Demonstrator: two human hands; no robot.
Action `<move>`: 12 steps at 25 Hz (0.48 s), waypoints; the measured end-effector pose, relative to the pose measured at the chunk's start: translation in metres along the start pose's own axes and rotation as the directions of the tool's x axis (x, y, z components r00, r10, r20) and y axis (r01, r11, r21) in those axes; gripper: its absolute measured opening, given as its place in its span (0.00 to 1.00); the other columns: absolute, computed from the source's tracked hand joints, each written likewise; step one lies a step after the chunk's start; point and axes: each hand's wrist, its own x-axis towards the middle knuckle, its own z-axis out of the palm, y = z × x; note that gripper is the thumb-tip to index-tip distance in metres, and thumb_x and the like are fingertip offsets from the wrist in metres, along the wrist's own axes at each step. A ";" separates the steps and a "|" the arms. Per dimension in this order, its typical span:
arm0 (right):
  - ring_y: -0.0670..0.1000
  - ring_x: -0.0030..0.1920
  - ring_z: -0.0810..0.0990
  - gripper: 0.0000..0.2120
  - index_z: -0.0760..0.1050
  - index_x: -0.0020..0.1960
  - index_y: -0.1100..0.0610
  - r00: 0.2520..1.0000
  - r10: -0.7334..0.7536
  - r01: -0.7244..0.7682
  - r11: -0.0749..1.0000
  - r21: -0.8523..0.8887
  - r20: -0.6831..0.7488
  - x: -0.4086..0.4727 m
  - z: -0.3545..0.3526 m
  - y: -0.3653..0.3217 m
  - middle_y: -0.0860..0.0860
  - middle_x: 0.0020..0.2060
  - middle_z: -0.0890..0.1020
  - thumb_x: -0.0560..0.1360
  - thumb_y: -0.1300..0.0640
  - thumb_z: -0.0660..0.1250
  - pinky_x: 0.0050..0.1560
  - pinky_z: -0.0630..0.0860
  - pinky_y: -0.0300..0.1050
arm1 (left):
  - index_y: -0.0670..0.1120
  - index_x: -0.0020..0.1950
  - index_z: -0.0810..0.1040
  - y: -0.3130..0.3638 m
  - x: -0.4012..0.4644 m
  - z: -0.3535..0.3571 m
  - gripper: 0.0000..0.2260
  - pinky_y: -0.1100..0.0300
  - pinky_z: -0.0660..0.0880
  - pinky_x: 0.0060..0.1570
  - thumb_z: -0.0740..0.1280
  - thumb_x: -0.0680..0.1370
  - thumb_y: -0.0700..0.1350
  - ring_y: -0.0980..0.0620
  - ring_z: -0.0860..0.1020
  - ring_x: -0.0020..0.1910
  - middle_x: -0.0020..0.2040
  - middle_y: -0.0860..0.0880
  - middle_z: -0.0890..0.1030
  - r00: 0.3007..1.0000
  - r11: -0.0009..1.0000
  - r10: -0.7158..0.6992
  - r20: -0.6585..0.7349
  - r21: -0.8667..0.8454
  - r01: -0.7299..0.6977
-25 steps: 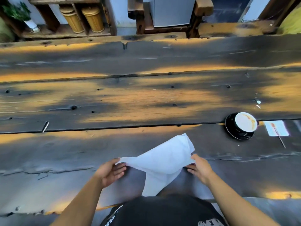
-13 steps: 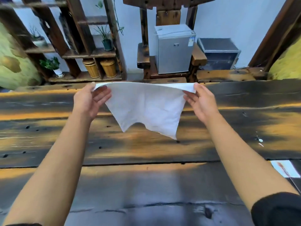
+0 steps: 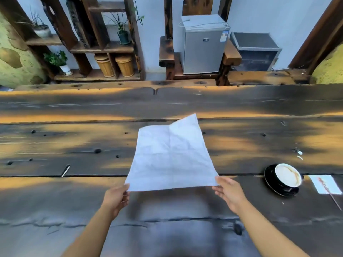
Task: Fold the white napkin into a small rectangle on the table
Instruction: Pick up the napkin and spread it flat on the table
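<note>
The white napkin point(image 3: 171, 154) is spread out unfolded, a creased square stretching away from me over the dark wooden table point(image 3: 74, 141). My left hand point(image 3: 116, 198) pinches its near left corner. My right hand point(image 3: 229, 192) pinches its near right corner. The near edge is lifted slightly off the wood and casts a shadow below it; the far edge points toward the table's back, with its right far corner raised a little. Whether the far part touches the table I cannot tell.
A black saucer with a white, coffee-stained cup point(image 3: 286, 176) stands to the right, beside a small white paper with a thin stick point(image 3: 325, 184). A small pale stick point(image 3: 65, 171) lies at the left. Behind the table are shelves with plants and a small grey fridge point(image 3: 203, 44).
The napkin, held up hanging from its top corners half a second ago, has swung down and forward and now lies spread flat over the table, both hands lower and nearer to me.
</note>
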 end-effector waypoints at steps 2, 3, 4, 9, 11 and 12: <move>0.53 0.36 0.80 0.08 0.80 0.55 0.64 0.994 0.084 -0.095 0.983 -0.160 -0.073 0.003 -0.010 0.045 0.55 0.41 0.83 0.78 0.61 0.69 0.36 0.76 0.43 | 0.41 0.41 0.76 -0.042 0.005 -0.003 0.08 0.62 0.68 0.26 0.70 0.79 0.40 0.50 0.69 0.23 0.28 0.45 0.75 0.992 0.990 -0.116 -0.052 0.076 0.120; 0.52 0.35 0.80 0.08 0.80 0.55 0.65 0.989 0.111 -0.131 0.961 -0.244 -0.093 0.005 -0.015 0.064 0.55 0.40 0.83 0.78 0.62 0.69 0.32 0.75 0.41 | 0.41 0.39 0.76 -0.056 0.003 -0.002 0.08 0.63 0.68 0.25 0.70 0.78 0.39 0.50 0.70 0.23 0.29 0.44 0.77 0.986 0.981 -0.152 -0.067 0.108 0.158; 0.52 0.34 0.81 0.08 0.80 0.54 0.66 0.985 0.137 -0.163 0.934 -0.317 -0.102 0.003 -0.020 0.079 0.55 0.40 0.82 0.78 0.63 0.68 0.30 0.75 0.40 | 0.41 0.39 0.76 -0.066 0.000 -0.002 0.08 0.63 0.69 0.26 0.70 0.78 0.38 0.50 0.71 0.24 0.30 0.44 0.77 0.981 0.973 -0.182 -0.073 0.131 0.190; 0.50 0.30 0.81 0.06 0.81 0.49 0.64 0.971 0.198 -0.239 0.830 -0.503 -0.134 -0.010 -0.034 0.127 0.53 0.32 0.82 0.78 0.62 0.67 0.27 0.73 0.40 | 0.39 0.42 0.78 -0.095 -0.009 -0.009 0.05 0.62 0.68 0.30 0.68 0.77 0.35 0.48 0.72 0.27 0.33 0.42 0.78 0.973 0.947 -0.220 -0.073 0.225 0.231; 0.49 0.28 0.80 0.05 0.82 0.46 0.64 0.972 0.171 -0.232 0.811 -0.536 -0.162 -0.015 -0.034 0.131 0.53 0.30 0.83 0.77 0.63 0.68 0.27 0.72 0.40 | 0.37 0.42 0.80 -0.104 -0.008 -0.018 0.05 0.63 0.69 0.28 0.70 0.77 0.36 0.49 0.73 0.26 0.32 0.42 0.80 0.976 0.936 -0.192 -0.103 0.281 0.214; 0.49 0.27 0.80 0.05 0.82 0.44 0.63 0.971 0.159 -0.231 0.802 -0.551 -0.176 -0.017 -0.034 0.133 0.53 0.30 0.84 0.77 0.63 0.69 0.26 0.72 0.40 | 0.36 0.42 0.81 -0.109 -0.009 -0.022 0.05 0.62 0.70 0.29 0.71 0.76 0.37 0.48 0.74 0.26 0.32 0.43 0.82 0.976 0.927 -0.181 -0.117 0.310 0.209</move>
